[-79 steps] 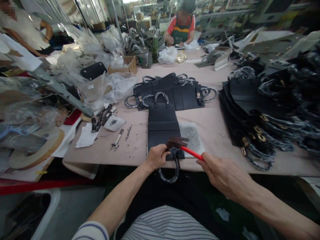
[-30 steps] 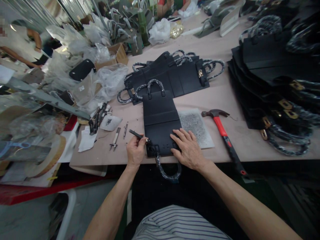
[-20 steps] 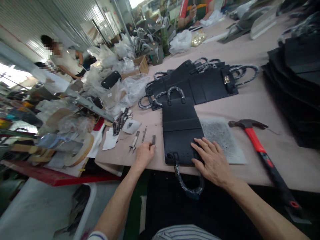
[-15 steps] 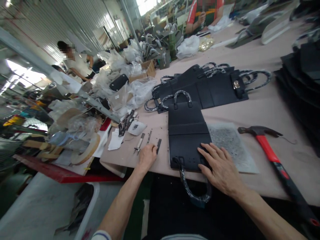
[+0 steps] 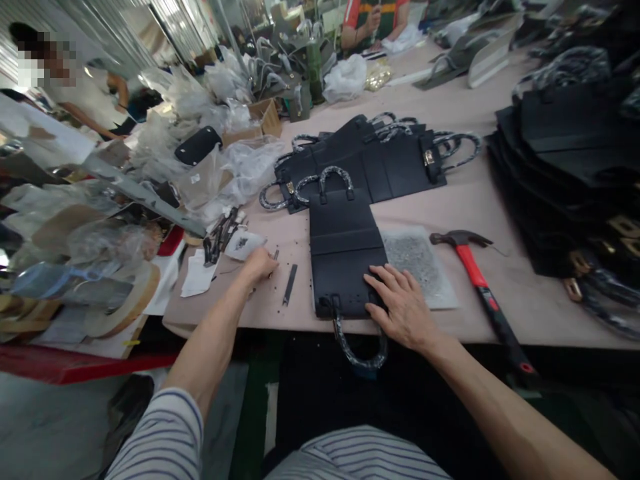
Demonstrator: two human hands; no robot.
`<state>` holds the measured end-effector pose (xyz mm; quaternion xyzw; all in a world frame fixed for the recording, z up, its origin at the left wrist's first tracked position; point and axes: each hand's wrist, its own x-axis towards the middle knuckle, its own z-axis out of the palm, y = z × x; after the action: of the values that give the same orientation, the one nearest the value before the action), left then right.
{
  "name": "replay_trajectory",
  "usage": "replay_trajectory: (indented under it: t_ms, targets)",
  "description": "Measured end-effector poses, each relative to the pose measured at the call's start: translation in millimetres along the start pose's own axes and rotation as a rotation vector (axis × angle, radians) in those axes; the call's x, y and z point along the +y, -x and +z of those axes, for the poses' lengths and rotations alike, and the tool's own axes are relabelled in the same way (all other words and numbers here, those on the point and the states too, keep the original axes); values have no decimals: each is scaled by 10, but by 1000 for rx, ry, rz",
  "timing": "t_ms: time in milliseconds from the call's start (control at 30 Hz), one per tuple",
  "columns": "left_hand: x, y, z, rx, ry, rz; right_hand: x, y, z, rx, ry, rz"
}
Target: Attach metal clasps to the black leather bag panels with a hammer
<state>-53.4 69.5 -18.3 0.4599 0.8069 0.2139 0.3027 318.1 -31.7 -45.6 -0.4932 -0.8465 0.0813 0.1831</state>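
Note:
A black bag panel point(image 5: 345, 270), open and flat, lies before me at the table's front edge. One of its plastic-wrapped handles point(image 5: 363, 360) hangs over that edge. My right hand point(image 5: 400, 307) rests on the panel's lower right side, fingers spread. Further left, my left hand point(image 5: 260, 265) is low over the table, its fingers drawn together. A thin metal rod point(image 5: 276, 255) shows just past its fingertips; whatever the fingers hold is hidden. Between that hand and the panel lies a narrow dark metal strip point(image 5: 289, 283).
A red-handled hammer point(image 5: 467, 263) lies right of a worn translucent pad point(image 5: 417, 263). More black bag pieces point(image 5: 395, 167) lie behind, and a tall stack point(image 5: 545, 173) stands right. White paper point(image 5: 199, 272) and small dark tools point(image 5: 220, 233) are left. Two people work farther back.
My left hand has moved left and away from me, off the dark metal strip. My right hand stays on the bag panel. The camera view has shifted to the right.

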Motion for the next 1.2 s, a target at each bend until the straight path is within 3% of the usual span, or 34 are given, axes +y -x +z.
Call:
replay_trajectory:
  t_ms: [133,233,300,467,667,1200]
  targets:
    - [125,260,33,-142,195,14,-10,-4,-29,-19,-31,24]
    - [285,689,191,-259,626,139,-14,-4,-40,-16,-52,30]
    - [409,1013,379,-291,788,213,-16,-5,-46,-20,-57,34]
    - [585,1549,886,-244,735,420,-23,-10,-73,-45,-50,38]
    - [445,1581,1129,-204,602,539,-23,-15,-75,-36,-66,40]
    - [394,1534,1223,-161,675,520,-16,-8,-76,-23,-96,44]
